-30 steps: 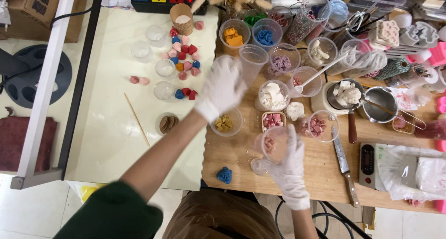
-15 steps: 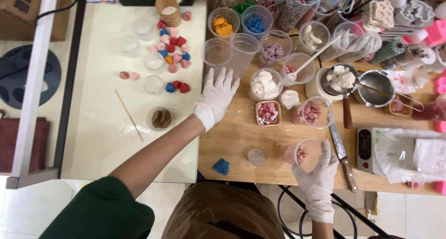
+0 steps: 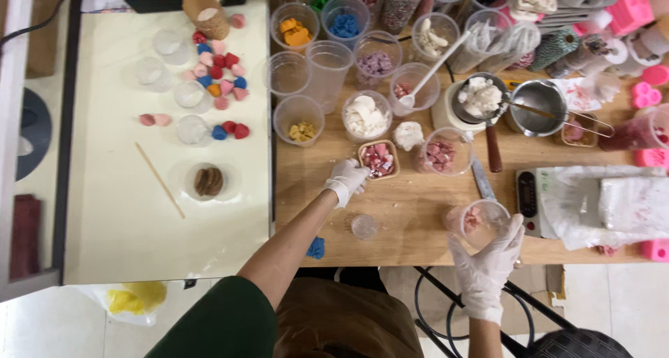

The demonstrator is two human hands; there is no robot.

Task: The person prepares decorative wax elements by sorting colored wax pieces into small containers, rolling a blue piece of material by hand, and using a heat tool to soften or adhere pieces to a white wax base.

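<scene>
Left hand (image 3: 346, 180), gloved, fingers curling loosely, is touching the small square dish of pink chunks (image 3: 379, 159) at its 1 o'clock. Right hand (image 3: 488, 253), gloved, is gripping a clear plastic cup (image 3: 478, 220) holding pink pieces, near the wooden worktop (image 3: 411, 198) front edge, digital scale (image 3: 531, 194) at 2 o'clock.

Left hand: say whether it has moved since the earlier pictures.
Yes. The left hand has gone right and toward the person, from the cup of yellow pieces to the tray of pink pieces.

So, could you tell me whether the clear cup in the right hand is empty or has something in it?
Not empty: the cup, held in the right hand, has a few pink pieces at its bottom; most of it is unfilled.
</scene>
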